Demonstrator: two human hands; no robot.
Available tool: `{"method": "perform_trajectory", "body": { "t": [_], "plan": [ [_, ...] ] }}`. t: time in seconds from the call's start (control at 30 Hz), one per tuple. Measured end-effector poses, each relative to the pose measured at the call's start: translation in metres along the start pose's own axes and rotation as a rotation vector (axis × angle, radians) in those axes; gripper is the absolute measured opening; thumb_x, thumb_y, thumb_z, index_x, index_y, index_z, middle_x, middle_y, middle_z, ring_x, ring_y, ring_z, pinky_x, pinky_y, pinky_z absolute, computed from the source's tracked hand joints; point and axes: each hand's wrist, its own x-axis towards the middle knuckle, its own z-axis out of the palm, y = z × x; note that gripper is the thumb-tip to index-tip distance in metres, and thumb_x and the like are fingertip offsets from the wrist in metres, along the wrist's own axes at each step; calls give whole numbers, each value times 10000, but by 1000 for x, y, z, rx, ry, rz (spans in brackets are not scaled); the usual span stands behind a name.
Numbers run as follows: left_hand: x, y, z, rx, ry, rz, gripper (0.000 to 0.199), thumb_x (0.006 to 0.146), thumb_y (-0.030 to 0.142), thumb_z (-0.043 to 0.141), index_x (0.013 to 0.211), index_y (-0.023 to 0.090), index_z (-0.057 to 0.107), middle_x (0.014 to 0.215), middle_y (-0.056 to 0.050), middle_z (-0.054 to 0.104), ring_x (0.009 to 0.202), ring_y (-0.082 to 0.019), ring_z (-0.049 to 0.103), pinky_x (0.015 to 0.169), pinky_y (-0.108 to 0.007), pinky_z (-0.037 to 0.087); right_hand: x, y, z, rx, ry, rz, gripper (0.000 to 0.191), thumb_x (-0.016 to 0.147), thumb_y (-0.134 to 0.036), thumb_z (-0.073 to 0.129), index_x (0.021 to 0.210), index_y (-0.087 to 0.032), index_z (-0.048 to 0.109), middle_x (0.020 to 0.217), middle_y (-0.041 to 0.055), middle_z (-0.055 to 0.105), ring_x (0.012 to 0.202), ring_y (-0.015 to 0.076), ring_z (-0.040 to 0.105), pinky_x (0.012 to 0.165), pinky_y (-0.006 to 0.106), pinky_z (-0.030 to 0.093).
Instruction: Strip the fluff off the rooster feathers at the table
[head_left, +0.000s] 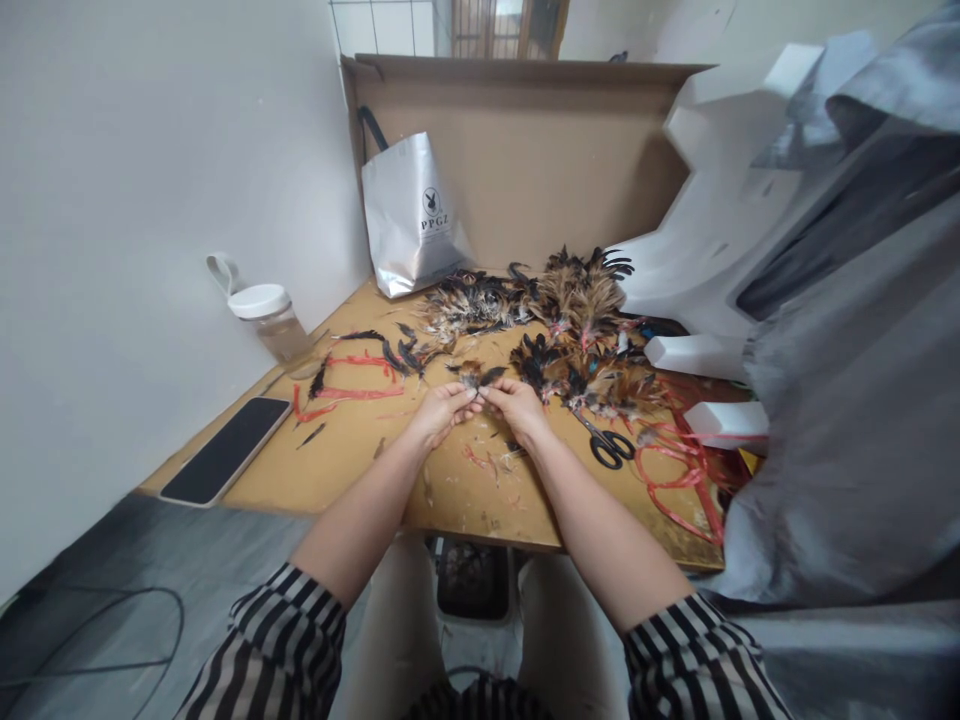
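Over the middle of the wooden table, my left hand [448, 410] and my right hand [519, 405] come together, fingertips nearly touching. Pinched between them is a small bunch of brown and black feathers [471, 375], its tips pointing away from me. Just beyond my right hand lie tied bundles of brown and black feathers [589, 380]. To the right of that hand rests a pair of black-handled scissors [609, 445]. Past my left hand are a few loose dark feathers [409, 352] and strips of red plastic string [360, 392].
Larger feather piles [487, 300] lie at the back, beside a silver bag [412, 220] against a cardboard panel [555, 160]. On the left are a lidded jar [271, 325] and a phone [227, 450]. Tangled red string [682, 490] and grey cloth [847, 430] are at the right.
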Motion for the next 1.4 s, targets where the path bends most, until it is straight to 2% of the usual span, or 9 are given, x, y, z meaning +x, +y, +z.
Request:
{"method": "perform_trajectory", "body": {
  "t": [0.27, 0.63, 0.87, 1.03, 1.1, 1.23, 1.3, 1.4],
  "plan": [
    [1, -1, -1, -34, 0, 5, 158, 647, 193, 656, 742, 75, 612, 687, -59, 632, 544, -53, 555, 498, -137, 422, 1, 1, 0, 47, -4, 9, 314, 469, -370, 712, 561, -155, 502, 473, -46, 516, 395, 54, 378, 420, 204, 267],
    [-2, 1, -2, 28, -64, -50, 181, 639, 224, 665, 741, 77, 638, 720, -69, 633, 559, -44, 545, 501, -121, 418, 3, 1, -3, 13, -39, -24, 261, 504, -346, 695, 615, -160, 550, 482, -44, 536, 412, 63, 393, 434, 204, 274],
    [-1, -1, 1, 203, -25, 28, 199, 612, 248, 672, 710, 83, 619, 680, -71, 639, 512, -74, 549, 478, -173, 420, 3, 4, -6, -76, -42, -94, 241, 546, -339, 676, 554, -157, 517, 473, -52, 500, 443, 62, 391, 461, 199, 287],
    [-3, 1, 4, 297, -28, 77, 216, 621, 286, 658, 693, 87, 617, 658, -75, 641, 494, -92, 554, 467, -200, 425, 3, 2, -7, -88, -52, -77, 265, 552, -373, 668, 545, -158, 514, 451, -56, 471, 420, 57, 366, 446, 199, 274],
    [-3, 1, 4, 295, -17, 70, 226, 619, 296, 660, 692, 87, 615, 660, -79, 642, 498, -96, 559, 461, -200, 424, 6, -2, -14, -113, -2, -74, 272, 557, -403, 656, 577, -155, 548, 449, -52, 469, 409, 59, 356, 437, 202, 270],
    [1, 0, -1, 202, 51, 48, 252, 606, 304, 675, 712, 84, 614, 718, -94, 651, 530, -93, 574, 456, -178, 417, 16, -8, -40, -257, 236, -150, 306, 582, -422, 617, 688, -135, 617, 489, -26, 514, 421, 67, 366, 442, 208, 286],
    [3, 0, -4, 146, 78, 43, 266, 609, 310, 675, 744, 87, 618, 760, -100, 654, 558, -90, 582, 460, -164, 413, 21, -8, -54, -408, 270, -181, 295, 600, -400, 599, 700, -125, 633, 539, -1, 557, 452, 76, 405, 465, 207, 311],
    [5, 1, -8, 78, 97, 30, 274, 611, 302, 676, 779, 93, 620, 801, -101, 654, 594, -86, 588, 479, -155, 418, 22, -6, -66, -697, 222, -194, 244, 629, -365, 570, 679, -138, 645, 600, 21, 602, 517, 101, 475, 509, 210, 343]
  ]
}}
